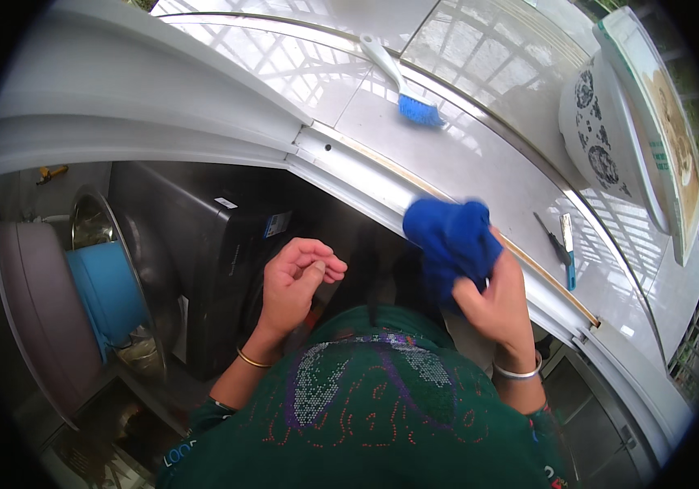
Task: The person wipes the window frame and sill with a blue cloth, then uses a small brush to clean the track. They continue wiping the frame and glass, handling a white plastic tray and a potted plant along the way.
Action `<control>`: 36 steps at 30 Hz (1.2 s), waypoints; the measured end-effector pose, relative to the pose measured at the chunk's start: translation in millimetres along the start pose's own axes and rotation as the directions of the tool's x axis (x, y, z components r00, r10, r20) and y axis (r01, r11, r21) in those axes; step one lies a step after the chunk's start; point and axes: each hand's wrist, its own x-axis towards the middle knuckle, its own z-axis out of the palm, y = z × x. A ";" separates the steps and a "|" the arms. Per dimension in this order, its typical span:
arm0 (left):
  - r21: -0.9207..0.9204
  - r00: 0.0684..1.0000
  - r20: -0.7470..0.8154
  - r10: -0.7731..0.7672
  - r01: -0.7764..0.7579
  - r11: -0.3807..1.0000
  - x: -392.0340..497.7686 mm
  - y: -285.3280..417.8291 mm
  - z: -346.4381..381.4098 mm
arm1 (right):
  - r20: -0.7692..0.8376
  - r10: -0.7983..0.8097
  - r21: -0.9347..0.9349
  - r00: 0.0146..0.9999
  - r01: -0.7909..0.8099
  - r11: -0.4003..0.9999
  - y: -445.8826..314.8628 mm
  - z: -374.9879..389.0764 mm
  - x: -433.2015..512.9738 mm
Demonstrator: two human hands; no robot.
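Observation:
My right hand (499, 299) grips a bunched blue cloth (450, 238), its outline blurred. The cloth is over the white window-frame track (374, 183), but I cannot tell whether it touches it. My left hand (300, 278) is raised in front of my body, fingers curled with the thumb near the fingertips, and nothing shows in it. Beyond the track, a brush (420, 110) with blue bristles and a pale handle lies on the tiled ledge (337, 79). A knife with a dark handle (560, 249) and a blue-handled blade tool (569, 263) lie farther right on the ledge.
A white patterned basin (600, 128) leans at the far right with a printed board (661, 134) against it. At my left stand a dark appliance (203, 244), a blue basin (108, 293) and a mauve tub (38, 305). A white frame panel (142, 79) spans the upper left.

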 end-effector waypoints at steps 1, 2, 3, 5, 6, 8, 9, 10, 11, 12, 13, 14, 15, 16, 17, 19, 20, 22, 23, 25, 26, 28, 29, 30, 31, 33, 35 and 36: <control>0.000 1.000 -0.007 0.007 -0.007 1.000 -2.6 -0.8 -0.9 | 0.005 -0.114 -0.197 0.993 0.113 0.974 -11.7 3.3 13.7; 0.002 1.000 -0.021 0.007 -0.007 1.000 -5.4 -1.5 -2.8 | 0.024 -0.156 -0.391 0.987 0.153 0.908 -20.8 12.5 29.2; 0.005 0.999 -0.039 0.002 -0.002 1.000 -8.4 -2.6 -5.2 | 0.068 -0.291 -0.549 0.954 0.279 0.788 -27.9 22.1 44.4; 0.024 0.997 -0.072 0.021 -0.019 1.000 -13.7 -5.4 -11.9 | 0.180 -0.384 -0.716 0.906 0.388 0.581 -32.4 46.9 76.5; 0.037 0.996 -0.091 0.020 -0.017 0.999 -15.8 -7.3 -15.7 | 0.232 -0.417 -0.728 0.879 0.441 0.525 -30.6 61.3 90.6; 0.006 0.993 -0.117 0.024 -0.023 1.000 -19.4 -11.5 -23.5 | 0.338 -0.443 -0.689 0.830 0.539 0.484 -21.5 90.2 107.2; -0.007 0.991 -0.129 0.020 -0.022 1.000 -20.1 -13.6 -27.4 | 0.433 -0.342 -0.704 0.834 0.550 0.449 -15.5 100.9 110.9; -0.008 0.990 -0.139 0.017 -0.018 1.000 -21.1 -15.6 -30.4 | 0.373 -0.406 -0.698 0.834 0.541 0.470 -8.6 107.0 115.1; -0.010 0.989 -0.150 0.014 -0.015 1.000 -22.0 -17.5 -33.1 | 0.352 -0.393 -0.701 0.850 0.517 0.491 -3.0 112.4 118.2; -0.006 0.985 -0.170 0.005 -0.006 1.000 -22.4 -19.3 -35.0 | 0.305 -0.373 -0.730 0.876 0.466 0.499 1.3 116.6 119.8; -0.030 0.986 -0.167 -0.011 0.006 1.000 -23.5 -20.9 -36.1 | 0.331 -0.378 -0.723 0.865 0.490 0.487 4.0 116.0 119.3; -0.042 0.985 -0.169 -0.025 0.019 0.999 -23.5 -21.8 -37.9 | 0.327 -0.382 -0.742 0.864 0.485 0.463 5.0 113.2 118.1; -0.050 0.983 -0.176 -0.040 0.032 0.998 -23.2 -22.4 -39.1 | 0.318 -0.455 -0.732 0.832 0.520 0.440 4.5 108.3 116.6; -0.042 0.985 -0.168 -0.029 0.022 0.999 -23.6 -22.4 -40.3 | 0.316 -0.377 -0.737 0.871 0.475 0.480 3.1 100.0 111.9; -0.032 0.987 -0.161 -0.027 0.022 0.999 -22.7 -22.2 -41.6 | 0.311 -0.357 -0.714 0.881 0.464 0.523 1.9 89.8 105.3; -0.015 0.989 -0.147 -0.025 0.023 1.000 -20.4 -21.8 -43.1 | 0.309 -0.204 -0.722 0.929 0.369 0.586 0.7 60.5 85.0; -0.008 0.990 -0.137 -0.024 0.023 1.000 -17.2 -21.8 -43.3 | 0.302 -0.209 -0.716 0.930 0.366 0.594 2.4 45.5 73.3; 0.017 0.992 -0.118 -0.037 0.039 0.999 -10.8 -22.1 -41.2 | 0.289 -0.122 -0.741 0.950 0.302 0.600 13.6 14.0 47.3; 0.027 0.995 -0.094 -0.042 0.045 0.999 -7.5 -22.4 -38.6 | 0.281 -0.094 -0.751 0.955 0.280 0.598 21.8 -0.9 34.5; 0.051 0.997 -0.046 -0.069 0.071 0.996 0.4 -23.8 -30.0 | 0.270 -0.115 -0.746 0.956 0.283 0.603 37.2 -31.4 12.3; 0.083 0.999 -0.002 -0.053 0.053 0.995 4.2 -24.5 -24.4 | 0.252 -0.037 -0.780 0.967 0.226 0.584 42.8 -44.3 2.5; 0.152 0.996 0.072 -0.058 0.047 0.987 10.1 -25.0 -12.4 | 0.233 0.035 -0.843 0.972 0.184 0.505 47.8 -64.4 -11.1; 0.242 0.993 0.102 -0.051 0.025 0.970 11.2 -24.9 -6.6 | 0.222 0.094 -0.885 0.970 0.160 0.437 46.5 -74.3 -16.3; 0.326 0.991 0.127 -0.043 -0.001 0.945 13.1 -24.3 -1.9 | 0.204 0.194 -0.926 0.959 0.125 0.357 42.8 -83.9 -20.8; 0.402 0.987 0.153 -0.038 -0.027 0.915 14.9 -23.9 2.3 | 0.195 0.246 -0.918 0.949 0.089 0.386 36.6 -93.4 -26.6; 0.489 0.977 0.213 -0.026 -0.084 0.868 16.4 -22.5 8.0 | 0.156 0.475 -0.929 0.866 -0.035 0.369 17.1 -117.8 -37.4; 0.535 0.972 0.233 -0.027 -0.105 0.838 16.6 -21.0 11.0 | 0.201 0.204 -0.707 0.958 -0.003 0.707 -5.3 -126.1 -45.6; 0.539 0.972 0.234 -0.031 -0.103 0.836 16.5 -20.2 11.8 | 0.116 0.077 -0.608 0.990 0.010 0.794 -14.4 -119.3 -43.7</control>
